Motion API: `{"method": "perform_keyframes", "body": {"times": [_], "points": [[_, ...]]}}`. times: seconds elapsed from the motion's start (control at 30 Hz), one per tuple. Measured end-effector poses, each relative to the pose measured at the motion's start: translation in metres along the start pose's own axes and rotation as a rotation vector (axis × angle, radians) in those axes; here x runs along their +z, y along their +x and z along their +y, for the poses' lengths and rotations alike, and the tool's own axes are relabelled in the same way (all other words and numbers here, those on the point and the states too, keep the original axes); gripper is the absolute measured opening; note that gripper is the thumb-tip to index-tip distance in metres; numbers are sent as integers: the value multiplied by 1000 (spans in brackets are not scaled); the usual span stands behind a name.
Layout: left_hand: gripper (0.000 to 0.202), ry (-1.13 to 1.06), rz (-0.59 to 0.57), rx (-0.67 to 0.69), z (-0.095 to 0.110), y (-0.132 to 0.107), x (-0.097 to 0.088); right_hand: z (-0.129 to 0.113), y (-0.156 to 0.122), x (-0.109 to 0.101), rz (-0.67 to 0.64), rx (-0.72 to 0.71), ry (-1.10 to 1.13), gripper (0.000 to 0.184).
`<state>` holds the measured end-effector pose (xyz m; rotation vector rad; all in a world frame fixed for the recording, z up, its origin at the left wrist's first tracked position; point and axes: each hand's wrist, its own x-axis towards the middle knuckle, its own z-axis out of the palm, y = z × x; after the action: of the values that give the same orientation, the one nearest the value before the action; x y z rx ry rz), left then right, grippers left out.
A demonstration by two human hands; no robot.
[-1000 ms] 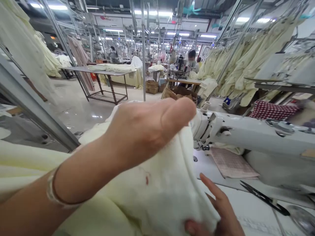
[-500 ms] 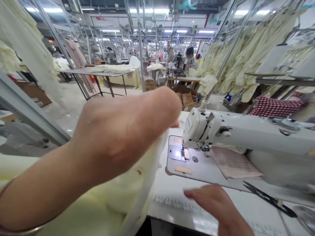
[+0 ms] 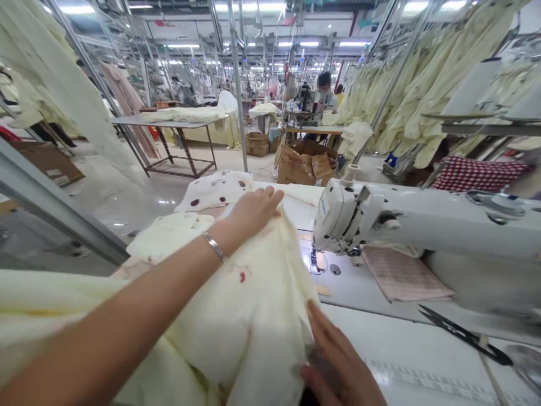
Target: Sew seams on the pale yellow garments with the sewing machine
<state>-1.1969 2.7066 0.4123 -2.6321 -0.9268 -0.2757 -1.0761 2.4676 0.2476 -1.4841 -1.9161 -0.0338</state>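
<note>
White sewing table [image 3: 401,327]: under everything below.
Pale yellow fabric [image 3: 257,321]: bunched left of machine, reddish print, right edge near the needle.
Lockstitch-type sewing machine [image 3: 426,217]: right of fabric, needle area lit.
Pink checked cloth [image 3: 401,276]: on machine bed, under arm.
Left hand [image 3: 256,213]: pinching fabric's far end.
Right hand [image 3: 340,361]: thumb and fingers apart, fingertips on fabric's right edge; can't tell if pinching.
Black scissors [image 3: 465,335]: right of right hand.
Silver bracelet [image 3: 213,245]: left wrist.

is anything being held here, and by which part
The left hand holds the pale yellow fabric by its far end; the right hand touches its near right edge, but whether it grips cannot be told.
</note>
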Motion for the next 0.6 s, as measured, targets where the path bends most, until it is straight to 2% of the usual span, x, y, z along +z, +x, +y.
{"method": "perform_keyframes", "body": {"times": [0.07,0.1,0.17,0.27,0.37,0.43,0.5,0.6], "points": [[22,-54,-34,-2,14,5,31,9,0,-1,76,29,-43,44],[21,-78,-52,29,21,2,40,13,1,-2,95,33,-56,41],[27,-187,-144,167,33,-13,46,21,1,-5,76,11,-66,32],[29,-432,-261,399,45,-36,41,30,1,-9,-10,-10,-100,24],[4,-580,-268,493,58,-43,40,30,-1,-6,-46,3,-84,23],[12,-581,-275,516,68,-39,46,26,-3,0,-22,12,-56,22],[9,-518,-251,518,78,-36,59,19,-5,8,36,19,-32,21],[8,-390,-142,522,89,-38,83,9,-2,18,81,-52,-64,28]]}}
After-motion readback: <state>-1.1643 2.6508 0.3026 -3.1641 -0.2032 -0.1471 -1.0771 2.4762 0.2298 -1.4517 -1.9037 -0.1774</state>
